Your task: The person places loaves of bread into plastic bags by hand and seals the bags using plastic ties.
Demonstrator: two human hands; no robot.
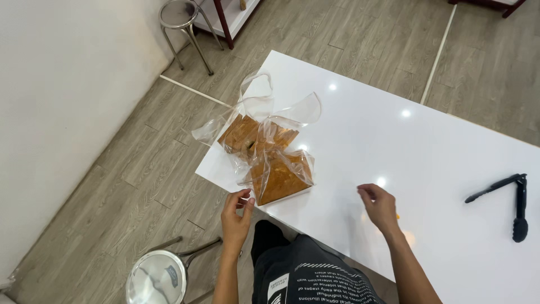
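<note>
Three bagged sandwiches [270, 152], one tongs [509, 202]

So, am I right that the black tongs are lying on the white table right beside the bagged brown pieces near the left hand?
Not quite. The black tongs do lie on the white table, but at its far right end, well away from the bagged brown pieces and beyond the right hand. The bags sit near the left hand. The head view shows this.

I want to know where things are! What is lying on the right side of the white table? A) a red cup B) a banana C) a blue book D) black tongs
D: black tongs lie alone near the right edge of the table, away from the right hand and far from the clear bags of brown pieces.
</note>
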